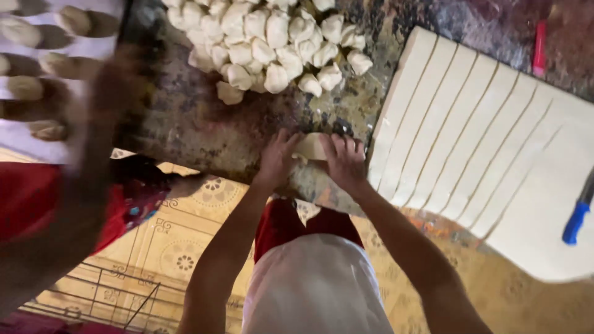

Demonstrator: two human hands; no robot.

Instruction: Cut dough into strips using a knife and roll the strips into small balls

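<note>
My left hand (278, 157) and my right hand (344, 161) lie side by side on the dark worktop (185, 124), both pressed onto one pale strip of dough (311, 146) that shows between them. My fingers point away from me and partly cover the dough. Just to the right lies a flat sheet of dough (482, 148) cut into several long strips. Beyond my hands sits a heap of small dough pieces (272, 43).
Another person's blurred arm (80, 185) reaches in at the left, over a tray of shaped dough pieces (43, 80). A blue-handled knife (578, 219) rests on the dough sheet at the right edge. A red tool (539, 49) lies at the back right. Patterned floor shows below.
</note>
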